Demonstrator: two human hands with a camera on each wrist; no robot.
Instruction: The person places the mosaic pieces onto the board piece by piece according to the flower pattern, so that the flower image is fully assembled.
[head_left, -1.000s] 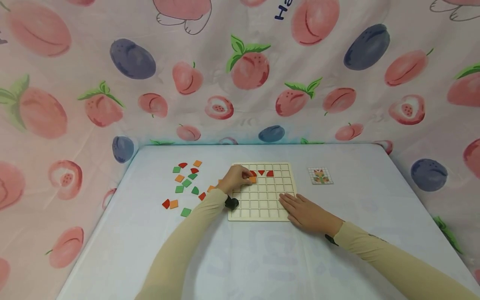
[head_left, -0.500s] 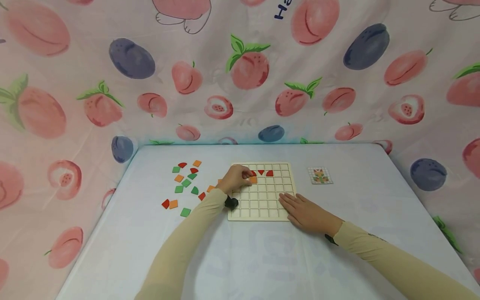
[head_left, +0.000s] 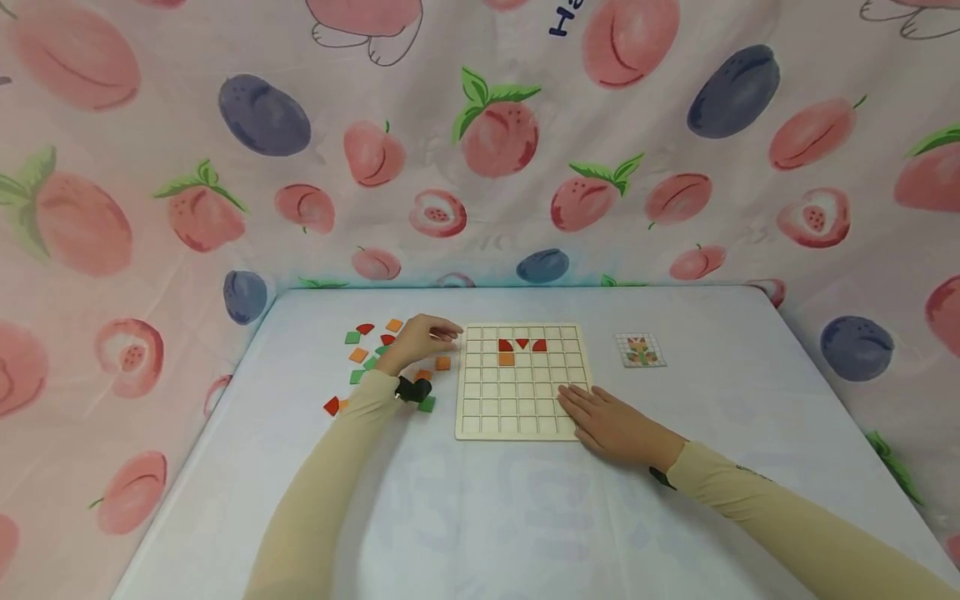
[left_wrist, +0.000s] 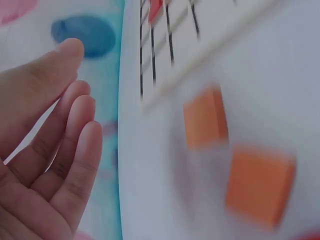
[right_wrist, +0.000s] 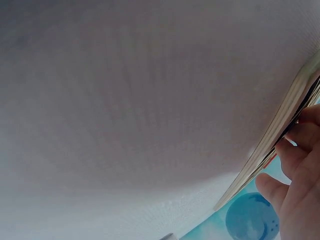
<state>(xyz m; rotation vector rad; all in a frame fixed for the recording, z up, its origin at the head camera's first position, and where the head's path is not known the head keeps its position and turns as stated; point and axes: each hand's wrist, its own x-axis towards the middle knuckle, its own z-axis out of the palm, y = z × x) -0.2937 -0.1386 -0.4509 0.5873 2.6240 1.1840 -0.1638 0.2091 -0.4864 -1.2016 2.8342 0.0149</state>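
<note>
Loose flat green, red and orange tiles (head_left: 358,358) lie scattered on the left part of the pale blue table (head_left: 480,517). The left hand (head_left: 417,338) hovers over them with relaxed, straight fingers (left_wrist: 75,150), gripping nothing, near an orange square tile (head_left: 443,363) just beside the square wooden grid board (head_left: 522,417). The board's upper rows carry three red pieces (head_left: 522,344) and one orange square (head_left: 507,359). The right hand (head_left: 611,425) rests flat, fingers spread, on the board's near right corner. A small pattern card (head_left: 641,351) lies well to the right.

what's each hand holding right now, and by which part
Neither hand holds anything. The left hand hangs open and empty over the loose tiles beside the board. The right hand lies flat, fingers pressing the grid board's near right corner.
</note>
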